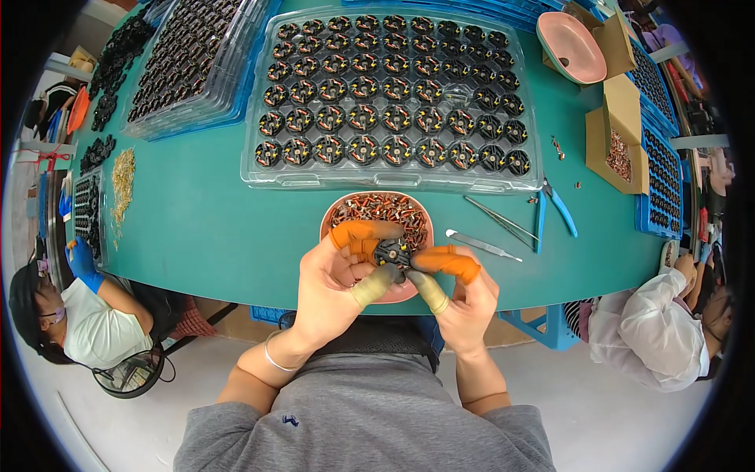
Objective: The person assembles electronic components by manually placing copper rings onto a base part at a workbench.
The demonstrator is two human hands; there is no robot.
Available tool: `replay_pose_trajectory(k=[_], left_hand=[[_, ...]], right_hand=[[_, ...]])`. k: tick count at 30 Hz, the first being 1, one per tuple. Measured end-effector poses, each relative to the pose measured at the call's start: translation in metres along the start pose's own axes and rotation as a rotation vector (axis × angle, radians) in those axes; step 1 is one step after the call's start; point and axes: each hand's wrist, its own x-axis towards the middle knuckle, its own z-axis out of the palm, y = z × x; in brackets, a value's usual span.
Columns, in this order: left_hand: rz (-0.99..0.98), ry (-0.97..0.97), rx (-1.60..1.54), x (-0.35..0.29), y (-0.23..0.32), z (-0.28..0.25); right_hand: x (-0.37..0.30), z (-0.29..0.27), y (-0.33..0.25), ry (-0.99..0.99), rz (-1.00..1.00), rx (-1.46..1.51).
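A small round black component [392, 252] with yellow and metal bits sits between my two hands, above a pink bowl [429, 220]. My left hand [329, 271] is closed on its left side, the thumb below and the forefinger curled over the top. On its right side my right hand [458, 295] pinches the edge with thumb and forefinger. Orange and pale yellow finger cots cover these fingertips. Many tiny copper-red cylindrical pieces [377, 208] fill the bowl. Beyond it, a clear plastic tray [295, 180] holds rows of similar round black components. What the fingertips touch underneath is hidden.
Right of the bowl lie a small white-handled tool [484, 245], tweezers [503, 218] and blue-handled pliers [560, 211]. An open carton [595, 149] and an empty pink bowl [569, 51] stand farther right. Stacked trays [185, 67] are at the left. People sit at both sides.
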Motion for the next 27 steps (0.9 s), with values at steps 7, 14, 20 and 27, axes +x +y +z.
replay_pose_trajectory(k=[7,14,20,27], left_hand=[[-0.006,0.020,-0.052,-0.002,0.002,0.004],[0.027,-0.001,-0.014,-0.005,0.001,0.005],[0.081,-0.003,0.023,-0.009,-0.001,0.005],[0.163,-0.019,0.183,-0.014,-0.006,0.000]], right_hand=[[0.003,-0.002,-0.001,0.025,-0.242,-0.231],[0.003,0.002,-0.004,0.080,-0.157,-0.171],[0.000,0.004,-0.007,0.057,0.064,0.072],[-0.003,0.005,-0.003,0.046,0.172,0.225]])
